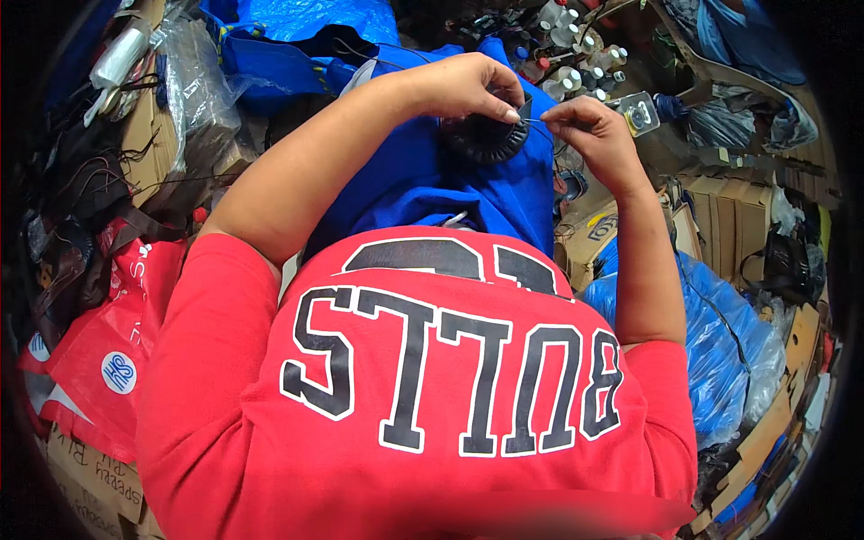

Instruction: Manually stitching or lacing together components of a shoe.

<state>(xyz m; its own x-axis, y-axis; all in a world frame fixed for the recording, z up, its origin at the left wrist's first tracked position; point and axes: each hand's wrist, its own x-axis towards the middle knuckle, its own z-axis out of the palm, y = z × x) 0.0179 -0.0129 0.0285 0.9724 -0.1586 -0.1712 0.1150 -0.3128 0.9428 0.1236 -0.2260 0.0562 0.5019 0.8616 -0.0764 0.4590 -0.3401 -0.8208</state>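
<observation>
A black rounded piece [486, 142] with a ribbed rim rests over the blue cloth on my lap; its exact kind is hard to make out. My left hand [477, 85] is closed on its upper edge, the thumb pressing near the right end. Just to the right, my right hand [594, 135] pinches a thin thread-like strand [535, 121] between thumb and forefinger. That strand spans the small gap between the two hands. Part of the black piece is hidden under my left hand.
Several small bottles [576, 54] with white and red caps stand beyond my right hand, near a clear square bottle [639, 114]. Blue plastic bags [706, 351] and cardboard [729, 216] crowd the right. A red bag [108, 342] and plastic-wrapped cardboard [184, 99] lie left.
</observation>
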